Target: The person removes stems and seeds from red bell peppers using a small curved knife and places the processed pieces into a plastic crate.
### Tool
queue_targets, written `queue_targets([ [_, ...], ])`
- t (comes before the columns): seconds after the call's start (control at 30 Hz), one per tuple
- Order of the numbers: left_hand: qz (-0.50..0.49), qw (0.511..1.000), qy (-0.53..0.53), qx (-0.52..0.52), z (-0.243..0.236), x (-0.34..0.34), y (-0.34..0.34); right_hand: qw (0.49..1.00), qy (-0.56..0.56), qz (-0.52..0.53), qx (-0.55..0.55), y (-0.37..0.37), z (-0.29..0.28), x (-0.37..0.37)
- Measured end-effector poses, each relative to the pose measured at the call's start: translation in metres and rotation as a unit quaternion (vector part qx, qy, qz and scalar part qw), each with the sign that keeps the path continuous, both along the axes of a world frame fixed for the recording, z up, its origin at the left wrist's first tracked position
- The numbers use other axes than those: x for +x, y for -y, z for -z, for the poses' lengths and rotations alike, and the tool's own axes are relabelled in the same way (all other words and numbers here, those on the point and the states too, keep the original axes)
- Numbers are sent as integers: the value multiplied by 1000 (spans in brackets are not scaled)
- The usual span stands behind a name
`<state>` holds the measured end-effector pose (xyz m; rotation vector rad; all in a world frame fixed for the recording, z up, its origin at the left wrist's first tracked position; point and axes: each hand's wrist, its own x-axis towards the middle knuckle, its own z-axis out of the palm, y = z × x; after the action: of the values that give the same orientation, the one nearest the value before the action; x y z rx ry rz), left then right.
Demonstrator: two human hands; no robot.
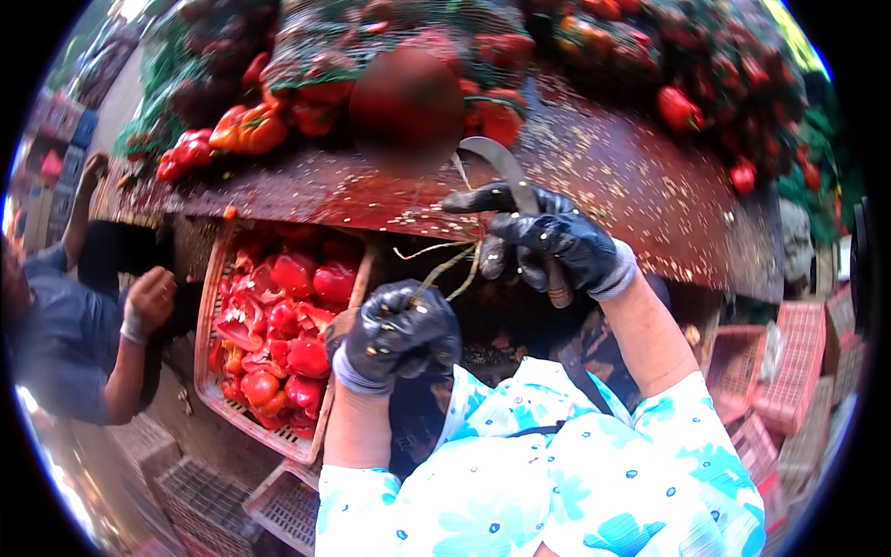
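My right hand [557, 237], in a dark glove, is wrapped round a curved sickle [501, 160]. Its blade arcs up and to the left, while the handle end sticks out below the fingers. Pale thin strings [455, 255] run between my two hands in loose strands. They come out at the top of my left hand [404, 330], also gloved and closed, beside the crate of peppers. Whether the right fingers pinch the strings too is hidden.
A dark red table [613, 176] strewn with seeds stands ahead, with green net sacks [316, 56] of red peppers on it. A crate [320, 422] of cut peppers [297, 357] is at my left. Another person [65, 325] works farther left. Stacked crates [794, 367] stand at right.
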<state>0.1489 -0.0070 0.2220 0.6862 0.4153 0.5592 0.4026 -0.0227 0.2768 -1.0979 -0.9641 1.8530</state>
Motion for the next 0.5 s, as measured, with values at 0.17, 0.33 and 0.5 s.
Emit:
queue_targets([
  [0.17,-136,712,-58,686,-16,68,-1,988,-117,-45,85,58,18,26],
  [0.33,-70,827,-172,530,-26,120,38,991,-56,64,105,115,36,70],
  [0.5,-21,948,-183,259,-34,179,51,970,-92,189,120,170,52,119],
])
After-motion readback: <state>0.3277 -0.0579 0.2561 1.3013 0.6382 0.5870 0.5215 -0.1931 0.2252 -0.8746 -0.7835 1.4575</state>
